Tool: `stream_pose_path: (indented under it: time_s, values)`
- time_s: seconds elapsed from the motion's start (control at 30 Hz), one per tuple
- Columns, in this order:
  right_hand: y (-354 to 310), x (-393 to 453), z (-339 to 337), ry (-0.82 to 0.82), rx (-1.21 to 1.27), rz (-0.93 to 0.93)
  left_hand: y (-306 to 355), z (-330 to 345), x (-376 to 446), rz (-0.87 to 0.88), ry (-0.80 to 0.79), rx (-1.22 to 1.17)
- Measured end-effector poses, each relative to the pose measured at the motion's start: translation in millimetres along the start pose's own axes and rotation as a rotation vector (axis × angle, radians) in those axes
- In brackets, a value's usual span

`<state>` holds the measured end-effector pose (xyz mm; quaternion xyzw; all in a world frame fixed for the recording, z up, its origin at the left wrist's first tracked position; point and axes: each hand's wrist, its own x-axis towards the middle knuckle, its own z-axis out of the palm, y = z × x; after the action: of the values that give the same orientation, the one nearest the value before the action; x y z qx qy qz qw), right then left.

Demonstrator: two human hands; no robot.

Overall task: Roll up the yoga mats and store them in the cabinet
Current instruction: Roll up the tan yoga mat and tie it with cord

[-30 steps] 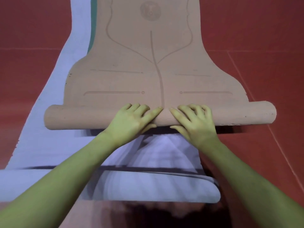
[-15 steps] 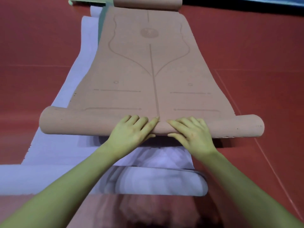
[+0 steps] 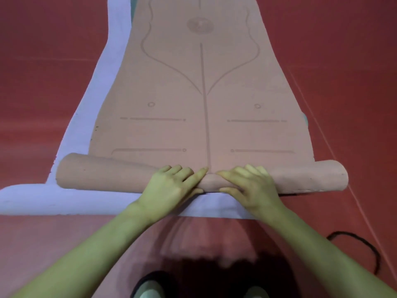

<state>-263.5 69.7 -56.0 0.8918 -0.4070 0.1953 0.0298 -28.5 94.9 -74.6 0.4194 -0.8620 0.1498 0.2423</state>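
Rolling the tan yoga mat (image 3: 204, 115), which lies on a lavender mat (image 3: 107, 82) on the red floor (image 3: 43, 61). Left hand (image 3: 169, 188) and right hand (image 3: 250, 186) rest side by side on the roll (image 3: 96, 175) — fingers nearly straight, pressing, clasping nothing. For a straight, tight roll, press evenly and watch both ends — the left looks fatter.

both bare forearms reach forward from the bottom corners and converge toward the middle, wrists nearly straight. the left hand (image 3: 169, 186) lies palm down with its 4 fingers spread and roughly straight, index finger angled inward and thumb tucked low on the near side. the right hand (image 3: 250, 187) mirrors it, palm down, fingers extended and slightly fanned, thumb pointing inward; the 2 index fingertips sit close together without clearly touching, and neither hand curls into a grip.
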Motion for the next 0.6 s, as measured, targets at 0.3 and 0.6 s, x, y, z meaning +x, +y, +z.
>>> stream_pose_path:
  time_s: [0.3,0.6]
  values:
    - [-5.7,-30.3,16.7,-0.325,0.256,0.248,17.7,21.3,-20.6,-0.053,-0.238,-0.149]
    - [18.8,-11.0,63.4,-0.463,0.27,0.258,-14.2,59.1,-9.2,-0.26,-0.635,-0.304]
